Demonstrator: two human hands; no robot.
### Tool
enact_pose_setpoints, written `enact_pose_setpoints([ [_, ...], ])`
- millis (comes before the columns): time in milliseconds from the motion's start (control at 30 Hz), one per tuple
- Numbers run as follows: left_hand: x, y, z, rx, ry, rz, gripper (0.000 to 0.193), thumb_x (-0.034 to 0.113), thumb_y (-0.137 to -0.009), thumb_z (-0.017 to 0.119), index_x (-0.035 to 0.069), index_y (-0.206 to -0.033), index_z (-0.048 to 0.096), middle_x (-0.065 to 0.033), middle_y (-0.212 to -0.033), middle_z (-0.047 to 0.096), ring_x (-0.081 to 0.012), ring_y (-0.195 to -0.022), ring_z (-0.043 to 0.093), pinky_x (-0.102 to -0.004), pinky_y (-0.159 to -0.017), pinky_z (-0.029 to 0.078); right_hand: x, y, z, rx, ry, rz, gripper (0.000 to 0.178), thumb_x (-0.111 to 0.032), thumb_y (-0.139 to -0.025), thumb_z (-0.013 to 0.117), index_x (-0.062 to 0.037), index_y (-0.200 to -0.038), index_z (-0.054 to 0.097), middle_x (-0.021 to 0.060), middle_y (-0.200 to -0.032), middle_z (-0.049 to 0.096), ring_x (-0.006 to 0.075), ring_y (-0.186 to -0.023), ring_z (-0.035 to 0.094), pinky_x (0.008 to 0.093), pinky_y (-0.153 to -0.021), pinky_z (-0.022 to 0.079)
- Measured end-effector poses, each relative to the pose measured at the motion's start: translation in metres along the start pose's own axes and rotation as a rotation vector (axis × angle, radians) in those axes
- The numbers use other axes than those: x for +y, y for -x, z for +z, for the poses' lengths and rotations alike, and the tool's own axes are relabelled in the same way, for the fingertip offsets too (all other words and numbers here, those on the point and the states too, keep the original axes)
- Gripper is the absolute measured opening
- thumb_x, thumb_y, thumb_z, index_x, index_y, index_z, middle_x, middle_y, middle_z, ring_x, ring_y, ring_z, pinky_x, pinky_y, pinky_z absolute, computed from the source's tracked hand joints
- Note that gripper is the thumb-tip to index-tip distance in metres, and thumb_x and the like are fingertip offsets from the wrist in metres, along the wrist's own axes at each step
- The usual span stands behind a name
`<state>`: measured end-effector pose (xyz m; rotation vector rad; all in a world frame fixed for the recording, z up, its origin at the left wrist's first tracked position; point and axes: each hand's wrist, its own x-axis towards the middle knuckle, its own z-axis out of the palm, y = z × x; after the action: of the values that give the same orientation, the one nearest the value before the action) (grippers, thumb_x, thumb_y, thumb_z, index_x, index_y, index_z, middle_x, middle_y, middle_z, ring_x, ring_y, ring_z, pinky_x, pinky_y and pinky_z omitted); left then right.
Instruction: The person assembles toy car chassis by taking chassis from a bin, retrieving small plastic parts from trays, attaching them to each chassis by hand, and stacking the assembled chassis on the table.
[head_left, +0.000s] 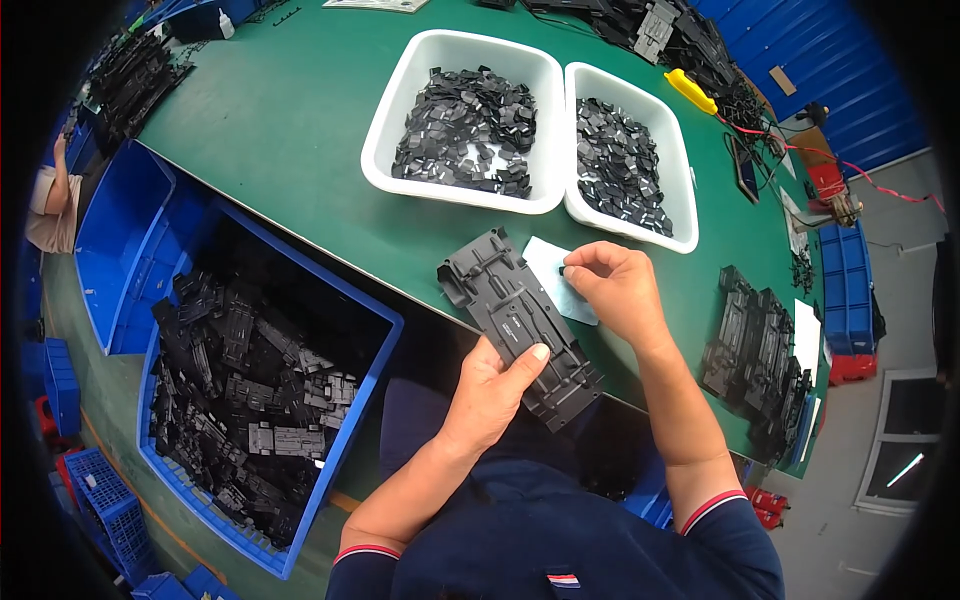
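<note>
Over the green table's (300,130) near edge, left hand (490,390) gripping long black plastic panel (518,325), thumb pressed on top. Long axis slanting from upper left to lower right. Just beside, right hand (618,285) bent down, fingertips pinching small black piece (562,270) above pale sheet (560,280).

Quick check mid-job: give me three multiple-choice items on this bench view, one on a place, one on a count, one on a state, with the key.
1. Where is the long black plastic part?
A. in the left hand
B. in a white tray
C. on the floor

2. How many white trays of small black pieces are on the green table?
A. one
B. two
C. four

3. The right hand is:
A. flat and open
B. out of view
C. pinching something small and dark

Key: A, its thumb lies across the part; B, two sit side by side; C, fingertips are closed together.
</note>
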<state>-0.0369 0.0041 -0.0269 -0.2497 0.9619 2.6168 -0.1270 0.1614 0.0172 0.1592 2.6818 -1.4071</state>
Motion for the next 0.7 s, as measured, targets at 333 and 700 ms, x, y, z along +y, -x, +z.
enact_pose_setpoints([
  [333, -0.004, 0.001, -0.001, 0.001, -0.026, 0.025, 0.026, 0.008, -0.092, 0.059, 0.001, -0.116, 0.052, -0.0028, -0.109, 0.059, -0.0093, -0.099, 0.055, -0.0263, -0.088, 0.044, 0.003, 0.015, -0.003, 0.226, 0.223, -0.625, 0.01, 0.001, -0.078, 0.066, -0.0034, -0.087, 0.067, 0.0119, -0.079, 0.064, 0.0253, -0.068, 0.062, 0.0324, -0.061, 0.05],
  [700, -0.003, 0.024, 0.02, -0.043, -0.215, 0.144, 0.023, 0.01, -0.094, 0.058, 0.002, -0.115, 0.055, -0.001, -0.106, 0.061, -0.0074, -0.095, 0.056, -0.0243, -0.084, 0.046, 0.016, 0.068, -0.021, 0.496, 0.302, -1.091, 0.033, 0.008, -0.065, 0.07, -0.0082, -0.093, 0.068, 0.0087, -0.089, 0.062, 0.0213, -0.069, 0.062, 0.0297, -0.058, 0.051],
])
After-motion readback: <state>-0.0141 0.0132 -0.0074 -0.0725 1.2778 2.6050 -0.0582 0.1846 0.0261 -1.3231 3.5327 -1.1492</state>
